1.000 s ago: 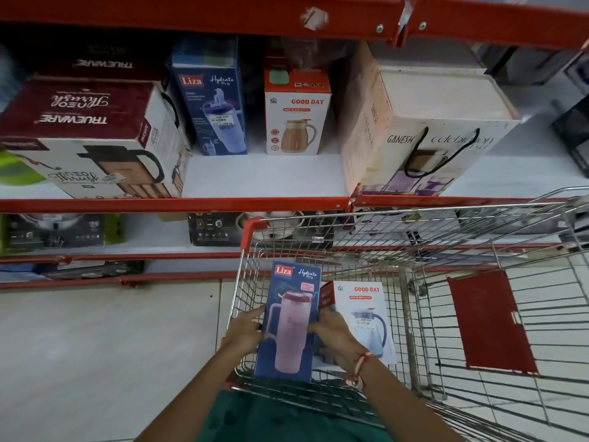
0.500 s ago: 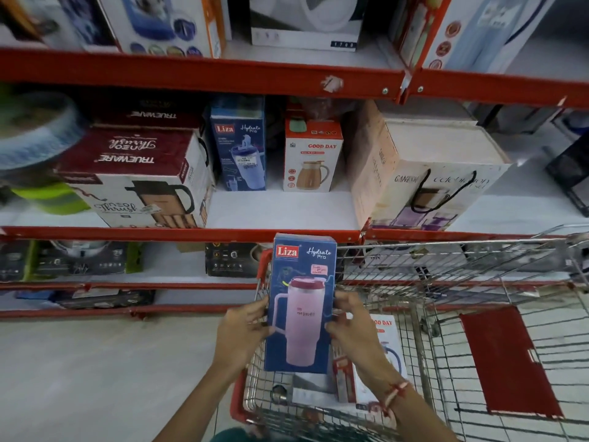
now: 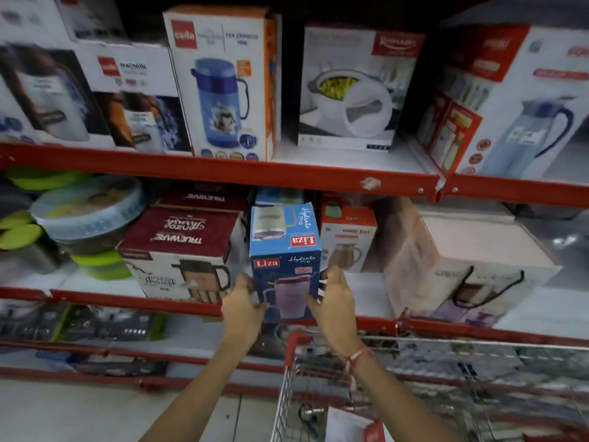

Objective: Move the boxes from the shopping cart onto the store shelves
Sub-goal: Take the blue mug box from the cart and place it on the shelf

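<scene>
Your left hand (image 3: 243, 309) and right hand (image 3: 334, 301) clasp the Liza box (image 3: 284, 263) at the middle shelf's (image 3: 105, 300) front edge, twelve o'clock of the cart (image 3: 294, 342), unreleased; one box (image 3: 353, 425) remains carted.

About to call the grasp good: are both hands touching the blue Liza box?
Touching. The head view shows the left hand pressed on the left side of the blue Liza box and the right hand on its right side.
</scene>
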The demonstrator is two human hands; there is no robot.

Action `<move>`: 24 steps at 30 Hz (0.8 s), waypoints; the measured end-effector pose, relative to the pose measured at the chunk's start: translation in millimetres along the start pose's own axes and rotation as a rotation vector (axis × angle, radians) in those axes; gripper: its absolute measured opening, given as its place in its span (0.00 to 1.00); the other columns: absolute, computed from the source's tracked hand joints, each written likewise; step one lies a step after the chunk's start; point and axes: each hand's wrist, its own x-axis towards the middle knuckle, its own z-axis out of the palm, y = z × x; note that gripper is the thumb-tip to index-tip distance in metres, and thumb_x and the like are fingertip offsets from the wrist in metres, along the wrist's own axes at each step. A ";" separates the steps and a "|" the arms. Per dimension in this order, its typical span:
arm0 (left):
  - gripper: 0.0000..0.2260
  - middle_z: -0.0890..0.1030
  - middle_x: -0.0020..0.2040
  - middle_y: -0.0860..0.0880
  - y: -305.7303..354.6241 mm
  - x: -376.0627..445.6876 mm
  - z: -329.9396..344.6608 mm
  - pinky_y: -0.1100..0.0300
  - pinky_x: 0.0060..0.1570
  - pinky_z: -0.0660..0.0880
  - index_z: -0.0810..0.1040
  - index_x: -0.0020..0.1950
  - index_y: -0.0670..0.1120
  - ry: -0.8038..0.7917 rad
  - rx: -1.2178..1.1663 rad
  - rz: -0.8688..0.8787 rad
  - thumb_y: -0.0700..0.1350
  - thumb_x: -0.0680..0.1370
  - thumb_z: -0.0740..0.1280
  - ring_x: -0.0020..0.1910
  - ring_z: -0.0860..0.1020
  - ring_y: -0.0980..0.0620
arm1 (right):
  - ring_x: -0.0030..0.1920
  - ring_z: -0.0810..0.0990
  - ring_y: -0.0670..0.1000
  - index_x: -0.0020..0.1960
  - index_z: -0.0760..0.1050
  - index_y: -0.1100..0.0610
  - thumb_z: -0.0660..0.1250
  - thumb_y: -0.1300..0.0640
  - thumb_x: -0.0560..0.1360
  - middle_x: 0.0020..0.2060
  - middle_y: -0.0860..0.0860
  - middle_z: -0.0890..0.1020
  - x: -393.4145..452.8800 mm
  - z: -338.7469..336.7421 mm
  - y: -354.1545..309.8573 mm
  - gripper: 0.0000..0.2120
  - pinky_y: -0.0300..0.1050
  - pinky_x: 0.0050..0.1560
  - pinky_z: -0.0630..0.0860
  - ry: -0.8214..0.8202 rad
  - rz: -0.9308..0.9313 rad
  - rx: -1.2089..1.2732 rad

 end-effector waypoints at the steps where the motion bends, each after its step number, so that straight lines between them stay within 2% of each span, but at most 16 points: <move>1: 0.20 0.83 0.51 0.40 -0.4 11.4 2.8 0.51 0.48 0.78 0.72 0.58 0.38 -0.004 0.007 0.006 0.33 0.68 0.73 0.49 0.81 0.41 | 0.57 0.81 0.56 0.64 0.67 0.59 0.73 0.62 0.71 0.60 0.55 0.77 11.3 7.2 -0.1 0.24 0.53 0.56 0.81 -0.015 -0.014 -0.029; 4: 0.19 0.83 0.50 0.40 -5.7 42.0 11.2 0.52 0.44 0.78 0.70 0.58 0.40 0.005 0.058 0.021 0.33 0.70 0.71 0.48 0.81 0.40 | 0.60 0.80 0.58 0.68 0.64 0.60 0.73 0.60 0.73 0.65 0.57 0.74 38.7 25.8 4.1 0.28 0.53 0.60 0.79 -0.048 -0.007 -0.105; 6: 0.16 0.83 0.48 0.38 -11.8 59.7 17.4 0.56 0.37 0.73 0.70 0.56 0.40 0.000 0.080 0.016 0.32 0.70 0.69 0.46 0.81 0.38 | 0.61 0.79 0.58 0.68 0.63 0.60 0.72 0.59 0.73 0.66 0.57 0.73 51.2 36.5 9.6 0.29 0.53 0.62 0.78 -0.071 0.017 -0.144; 8: 0.15 0.82 0.47 0.35 -17.7 73.3 23.0 0.55 0.36 0.70 0.69 0.56 0.38 -0.015 0.115 -0.006 0.33 0.71 0.68 0.46 0.80 0.35 | 0.62 0.78 0.58 0.70 0.62 0.60 0.72 0.59 0.73 0.67 0.57 0.73 59.2 45.2 15.4 0.29 0.52 0.64 0.76 -0.108 0.038 -0.171; 10: 0.15 0.82 0.49 0.34 -24.5 81.0 27.9 0.52 0.38 0.74 0.69 0.57 0.38 -0.026 0.133 -0.016 0.34 0.72 0.67 0.48 0.80 0.34 | 0.63 0.78 0.57 0.70 0.63 0.60 0.71 0.59 0.74 0.68 0.57 0.73 64.7 51.7 19.7 0.29 0.51 0.65 0.76 -0.146 0.050 -0.192; 12: 0.16 0.82 0.51 0.35 -29.9 85.1 32.1 0.46 0.45 0.78 0.68 0.59 0.39 -0.045 0.120 -0.028 0.34 0.73 0.67 0.49 0.80 0.35 | 0.62 0.78 0.57 0.68 0.65 0.60 0.71 0.60 0.74 0.66 0.57 0.74 69.4 56.2 22.3 0.26 0.50 0.63 0.77 -0.150 0.051 -0.184; 14: 0.18 0.82 0.51 0.35 -34.4 88.3 35.5 0.45 0.47 0.79 0.67 0.60 0.39 -0.046 0.123 -0.026 0.34 0.73 0.67 0.49 0.80 0.35 | 0.61 0.80 0.58 0.66 0.65 0.59 0.71 0.60 0.74 0.64 0.58 0.76 73.3 58.9 24.4 0.25 0.49 0.61 0.78 -0.136 0.052 -0.170; 18: 0.18 0.81 0.51 0.34 -39.6 93.7 38.8 0.48 0.44 0.76 0.67 0.60 0.38 -0.048 0.129 -0.024 0.34 0.73 0.67 0.49 0.80 0.34 | 0.58 0.81 0.59 0.63 0.67 0.60 0.71 0.60 0.74 0.61 0.58 0.79 77.4 62.2 30.1 0.21 0.51 0.60 0.80 -0.169 0.047 -0.167; 24: 0.16 0.82 0.54 0.35 -48.1 86.1 40.6 0.43 0.54 0.77 0.69 0.60 0.36 -0.111 0.171 -0.054 0.38 0.75 0.67 0.55 0.79 0.35 | 0.54 0.82 0.57 0.59 0.70 0.59 0.68 0.61 0.76 0.60 0.56 0.79 63.7 58.3 46.1 0.14 0.49 0.57 0.79 -0.180 0.031 -0.125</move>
